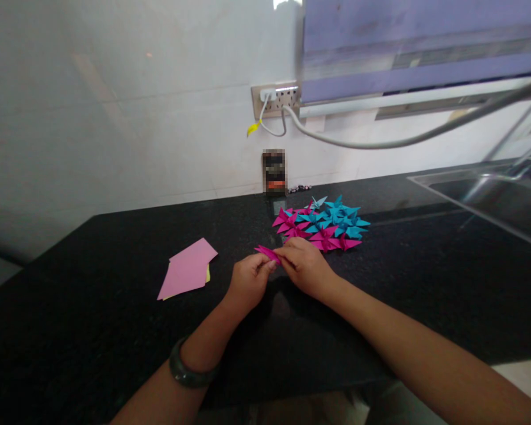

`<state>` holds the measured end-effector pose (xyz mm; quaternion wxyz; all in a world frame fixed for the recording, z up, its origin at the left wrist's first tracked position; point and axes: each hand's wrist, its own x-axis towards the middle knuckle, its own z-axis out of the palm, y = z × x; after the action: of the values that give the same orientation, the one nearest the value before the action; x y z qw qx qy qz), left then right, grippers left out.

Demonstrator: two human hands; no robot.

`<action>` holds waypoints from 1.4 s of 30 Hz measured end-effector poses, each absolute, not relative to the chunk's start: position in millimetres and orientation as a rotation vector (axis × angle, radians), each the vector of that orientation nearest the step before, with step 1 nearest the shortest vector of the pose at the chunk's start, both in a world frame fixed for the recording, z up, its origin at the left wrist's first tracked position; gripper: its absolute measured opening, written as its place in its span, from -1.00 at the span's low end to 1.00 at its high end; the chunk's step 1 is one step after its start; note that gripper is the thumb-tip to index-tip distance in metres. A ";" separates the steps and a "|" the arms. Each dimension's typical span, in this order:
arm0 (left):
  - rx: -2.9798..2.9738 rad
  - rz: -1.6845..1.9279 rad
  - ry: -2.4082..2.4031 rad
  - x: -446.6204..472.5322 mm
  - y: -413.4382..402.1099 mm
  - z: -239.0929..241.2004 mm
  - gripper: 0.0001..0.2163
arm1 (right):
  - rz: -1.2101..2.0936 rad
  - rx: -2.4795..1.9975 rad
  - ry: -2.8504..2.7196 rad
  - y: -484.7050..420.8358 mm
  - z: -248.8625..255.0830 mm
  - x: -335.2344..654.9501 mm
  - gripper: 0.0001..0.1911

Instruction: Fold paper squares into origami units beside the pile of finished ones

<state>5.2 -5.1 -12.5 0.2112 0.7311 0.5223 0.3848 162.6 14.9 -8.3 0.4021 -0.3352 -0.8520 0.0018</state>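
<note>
Both my hands meet over the middle of a black stone counter (92, 330). My left hand (249, 281) and my right hand (304, 265) are closed in a pinch on one small folded piece of magenta paper (266, 252), whose pointed end sticks out to the left above my left fingers. Just behind my right hand lies a heap of several folded paper shapes (327, 225), magenta and teal. A dark bangle (186, 373) sits on my left wrist.
A small stack of flat pink sheets (188, 269) with a yellow one beneath lies left of my hands. A wall socket (276, 99) with white cables, a small dark object (274, 172) against the wall, and a steel sink (491, 195) at the right.
</note>
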 end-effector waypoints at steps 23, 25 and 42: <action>2.314 1.125 1.427 4.4 -5.1 -9.9 -0.85 | 0.215 -0.892 -2.035 12.8 -8.3 162.2 -0.86; 2.313 1.124 1.441 4.3 -4.7 -10.2 -0.85 | 0.238 -0.925 -2.016 12.2 -8.6 162.0 -0.90; 2.341 1.137 1.405 4.8 -4.9 -11.0 -0.85 | 0.094 -0.907 -1.994 12.2 -10.9 156.6 -0.91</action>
<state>4.8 -4.9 -11.0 0.0920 0.7881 0.4731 0.3828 156.6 12.2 -10.9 0.4569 -0.3681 -0.8089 0.0380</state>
